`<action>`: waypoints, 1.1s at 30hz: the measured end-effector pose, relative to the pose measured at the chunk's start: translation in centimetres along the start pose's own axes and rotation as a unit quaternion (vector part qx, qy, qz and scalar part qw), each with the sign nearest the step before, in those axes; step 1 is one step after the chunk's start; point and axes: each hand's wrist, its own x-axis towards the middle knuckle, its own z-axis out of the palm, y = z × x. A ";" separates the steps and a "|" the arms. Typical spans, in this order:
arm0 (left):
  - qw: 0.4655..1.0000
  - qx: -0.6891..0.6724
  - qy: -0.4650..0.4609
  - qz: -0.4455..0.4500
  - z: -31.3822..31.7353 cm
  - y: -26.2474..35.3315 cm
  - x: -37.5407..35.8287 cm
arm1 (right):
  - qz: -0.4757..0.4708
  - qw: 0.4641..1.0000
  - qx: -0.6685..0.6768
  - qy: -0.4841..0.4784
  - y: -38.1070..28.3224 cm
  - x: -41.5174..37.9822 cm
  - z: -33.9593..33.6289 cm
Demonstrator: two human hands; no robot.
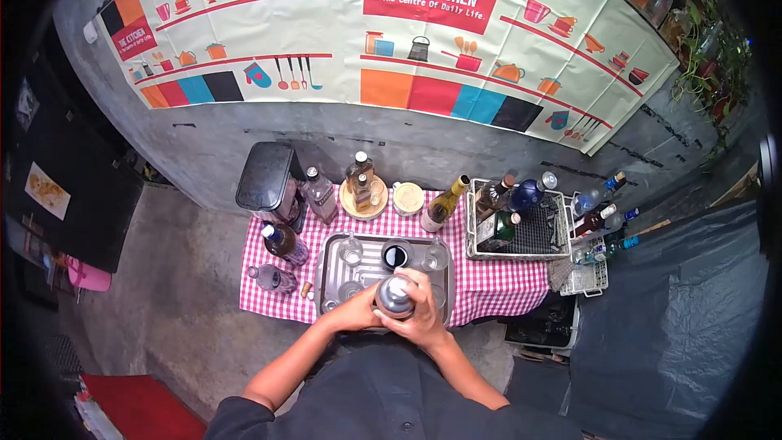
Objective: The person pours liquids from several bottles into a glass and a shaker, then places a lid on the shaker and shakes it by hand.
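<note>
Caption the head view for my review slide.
Left hand and right hand around a silvery shaker, above a tray of glasses on a checked tablecloth.

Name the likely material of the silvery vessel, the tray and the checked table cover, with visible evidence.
Vessel: apparently polished metal; bright, mirror-like highlights.
Tray: probably satin metal, with a soft sheen along its ribbed base; coated plastic is possible.
Table cover: likely fabric, matt, with a drooping, wavy edge.

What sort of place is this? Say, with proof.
Probably a makeshift drinks-mixing corner: bottles crowd the checked cloth, glasses stand on a tray, left hand and right hand hold what looks like a shaker.
</note>
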 end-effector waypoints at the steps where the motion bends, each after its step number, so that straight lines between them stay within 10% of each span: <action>1: 1.000 0.013 0.020 -0.001 -0.3 0.1 -0.4 | 0.021 1.000 0.010 0.012 0.0 0.1 0.3; 7: 0.992 0.100 0.056 -0.047 -2.1 1.6 -3.0 | 0.324 0.887 0.245 0.220 1.0 -0.7 3.7; 9: 0.992 0.087 0.086 -0.037 -2.5 2.0 -3.7 | 0.442 0.721 0.428 0.318 2.1 -1.4 4.6; 14: 0.994 0.087 0.042 -0.056 -4.0 2.4 -4.3 | 0.496 0.569 0.576 0.314 3.5 -3.8 6.0; 18: 0.993 0.087 0.015 -0.075 -5.2 2.4 -5.0 | 0.413 0.737 0.374 0.383 0.1 -1.6 7.4; 24: 1.000 -0.004 -0.015 0.011 -5.9 -1.9 -5.3 | 0.088 0.986 -0.043 0.137 -3.4 0.3 8.4; 29: 0.998 -0.020 -0.045 0.029 -7.5 -2.9 -6.7 | 0.035 0.991 -0.081 0.104 -4.0 -0.2 10.9; 31: 0.990 0.105 -0.044 -0.078 -8.1 1.4 -8.0 | 0.232 0.949 0.071 0.199 -2.2 -2.4 12.7; 33: 0.989 -0.145 0.014 -0.024 -7.3 -0.4 -8.9 | 0.328 0.855 0.245 0.318 -3.2 -0.4 12.9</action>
